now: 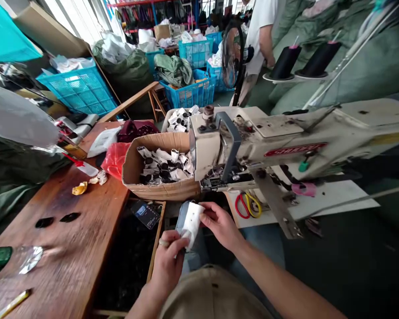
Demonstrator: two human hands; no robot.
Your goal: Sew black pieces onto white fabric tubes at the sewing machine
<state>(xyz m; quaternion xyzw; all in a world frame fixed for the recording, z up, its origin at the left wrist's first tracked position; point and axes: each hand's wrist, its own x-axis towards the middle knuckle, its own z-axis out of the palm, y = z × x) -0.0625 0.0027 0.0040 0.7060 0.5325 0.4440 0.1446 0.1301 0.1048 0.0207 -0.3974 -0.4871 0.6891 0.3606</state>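
Note:
Between my two hands is a small white fabric piece (193,216) with a grey-blue layer along its left side and a few small dark dots on its face. My left hand (168,257), with a ring on one finger, pinches its lower end. At the upper right edge, the fingers of my right hand (222,225) close on the same piece. Both hands are in front of the sewing machine (232,141), below its head and apart from it. A cardboard box (162,190) full of white and black pieces stands just beyond my hands.
Red and yellow scissors (249,206) lie on the machine's white plate. A phone (146,214) rests over the open drawer on the left. The wooden table (69,239) carries two black pieces, peel and a cutter (13,305). Behind are a fan (232,55), blue crates and another person (261,33).

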